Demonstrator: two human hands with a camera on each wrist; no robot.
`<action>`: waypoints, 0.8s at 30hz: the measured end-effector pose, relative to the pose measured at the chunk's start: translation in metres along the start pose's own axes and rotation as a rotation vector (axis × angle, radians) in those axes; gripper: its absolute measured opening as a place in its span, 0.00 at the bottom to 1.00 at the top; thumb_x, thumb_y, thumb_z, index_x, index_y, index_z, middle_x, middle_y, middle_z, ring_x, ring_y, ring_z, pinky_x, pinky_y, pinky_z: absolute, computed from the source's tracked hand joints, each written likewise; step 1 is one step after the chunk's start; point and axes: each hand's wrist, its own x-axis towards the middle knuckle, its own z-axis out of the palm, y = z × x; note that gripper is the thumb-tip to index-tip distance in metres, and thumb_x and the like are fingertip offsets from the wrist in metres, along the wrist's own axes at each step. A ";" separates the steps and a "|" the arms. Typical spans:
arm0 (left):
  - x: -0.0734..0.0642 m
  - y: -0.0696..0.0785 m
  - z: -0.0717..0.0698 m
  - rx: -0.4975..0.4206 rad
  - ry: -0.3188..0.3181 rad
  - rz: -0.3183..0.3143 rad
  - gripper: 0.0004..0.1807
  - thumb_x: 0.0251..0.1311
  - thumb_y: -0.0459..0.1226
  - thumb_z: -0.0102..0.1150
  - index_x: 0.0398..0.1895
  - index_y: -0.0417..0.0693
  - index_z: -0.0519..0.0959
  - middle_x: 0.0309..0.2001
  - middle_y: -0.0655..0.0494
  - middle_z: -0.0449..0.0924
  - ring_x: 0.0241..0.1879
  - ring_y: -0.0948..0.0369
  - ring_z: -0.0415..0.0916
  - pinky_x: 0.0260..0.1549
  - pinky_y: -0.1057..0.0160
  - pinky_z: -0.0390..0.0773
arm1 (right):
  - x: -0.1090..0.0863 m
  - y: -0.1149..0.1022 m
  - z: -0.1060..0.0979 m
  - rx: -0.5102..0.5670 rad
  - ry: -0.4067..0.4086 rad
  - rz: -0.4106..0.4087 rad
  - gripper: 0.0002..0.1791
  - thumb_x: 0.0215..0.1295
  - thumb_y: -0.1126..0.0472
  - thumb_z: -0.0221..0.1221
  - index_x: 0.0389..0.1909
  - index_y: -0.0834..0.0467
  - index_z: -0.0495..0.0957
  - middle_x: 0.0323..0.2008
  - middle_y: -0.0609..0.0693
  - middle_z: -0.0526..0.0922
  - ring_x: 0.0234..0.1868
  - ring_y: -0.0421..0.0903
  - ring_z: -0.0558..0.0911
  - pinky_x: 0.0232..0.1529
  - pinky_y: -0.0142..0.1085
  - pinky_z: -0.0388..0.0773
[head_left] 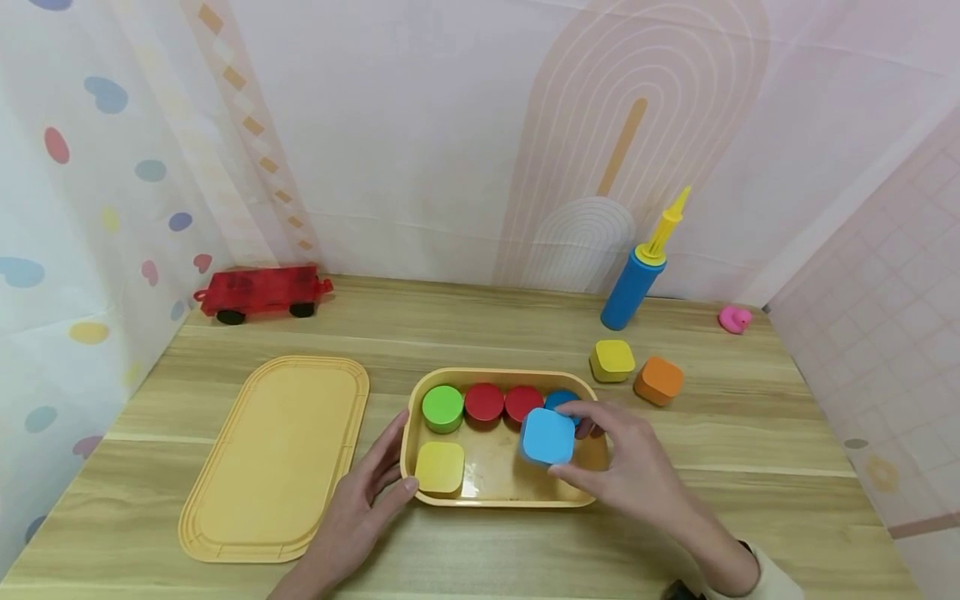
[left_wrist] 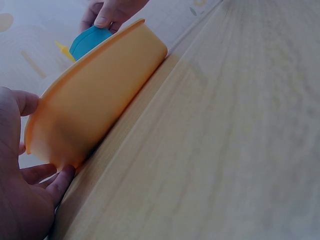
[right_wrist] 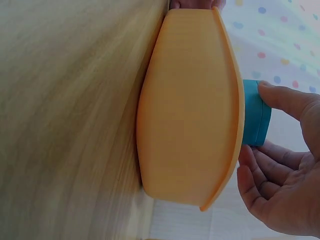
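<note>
My right hand [head_left: 637,458] pinches a light-blue square block [head_left: 547,437] between thumb and fingers, over the right part of a yellow-orange plastic box [head_left: 525,503]. In the right wrist view the block [right_wrist: 256,112] shows partly above the box rim. My left hand [head_left: 367,500] holds the box's left end, thumb at the rim and fingers along the outer wall. Along the box's back side stand a green round block [head_left: 442,408], two red round blocks [head_left: 484,403] and a blue round block [head_left: 561,400], partly covered. A yellow square block [head_left: 440,468] lies at the front left inside.
A flat yellow-orange lid [head_left: 277,458] lies left of the box. Behind the box's right end are another yellow block [head_left: 612,361] and an orange block [head_left: 659,381]. Farther back stand a blue-and-yellow pump [head_left: 633,287], a pink toy duck [head_left: 734,319] and a red toy wagon [head_left: 262,292].
</note>
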 end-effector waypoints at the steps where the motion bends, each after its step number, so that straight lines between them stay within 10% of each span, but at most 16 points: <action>1: 0.000 0.000 0.000 -0.001 -0.001 0.000 0.41 0.80 0.27 0.61 0.91 0.52 0.59 0.84 0.36 0.64 0.75 0.64 0.73 0.69 0.72 0.79 | 0.001 0.000 0.001 0.005 -0.010 0.001 0.33 0.55 0.57 0.87 0.62 0.55 0.87 0.43 0.40 0.86 0.44 0.47 0.85 0.46 0.42 0.91; 24: 0.000 0.000 0.000 -0.002 -0.001 -0.014 0.41 0.80 0.27 0.61 0.91 0.54 0.59 0.84 0.36 0.63 0.75 0.65 0.73 0.69 0.72 0.79 | 0.020 -0.005 0.030 0.031 -0.258 -0.007 0.31 0.58 0.54 0.85 0.61 0.54 0.85 0.39 0.40 0.86 0.38 0.41 0.83 0.37 0.34 0.88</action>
